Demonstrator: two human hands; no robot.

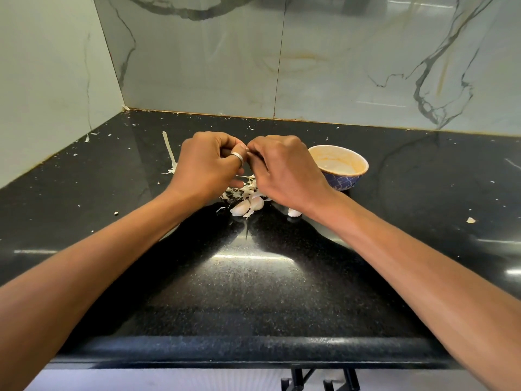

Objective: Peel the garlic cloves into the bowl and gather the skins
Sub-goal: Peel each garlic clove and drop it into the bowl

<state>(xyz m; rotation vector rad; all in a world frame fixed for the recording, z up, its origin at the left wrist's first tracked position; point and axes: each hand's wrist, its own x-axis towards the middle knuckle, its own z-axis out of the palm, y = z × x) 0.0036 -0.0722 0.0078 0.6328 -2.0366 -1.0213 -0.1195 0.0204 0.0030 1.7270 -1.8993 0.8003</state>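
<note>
Peeling: a clove, apparently hidden, is pinched between curled left hand [207, 165] and right hand [284, 172]; release into bowl [342, 183], 3 o'clock, is required.

Two bare hands: a left hand [205, 165] and a right hand [284, 170]. One silver band ring [236, 157]. One round ceramic bowl [342, 183], blue-patterned outside and cream inside. Three white garlic cloves [240, 208] are in view. One loose heap of papery white skins [245, 189]. One long pale stalk strip [169, 150]. One black speckled stone counter [253, 292].
</note>
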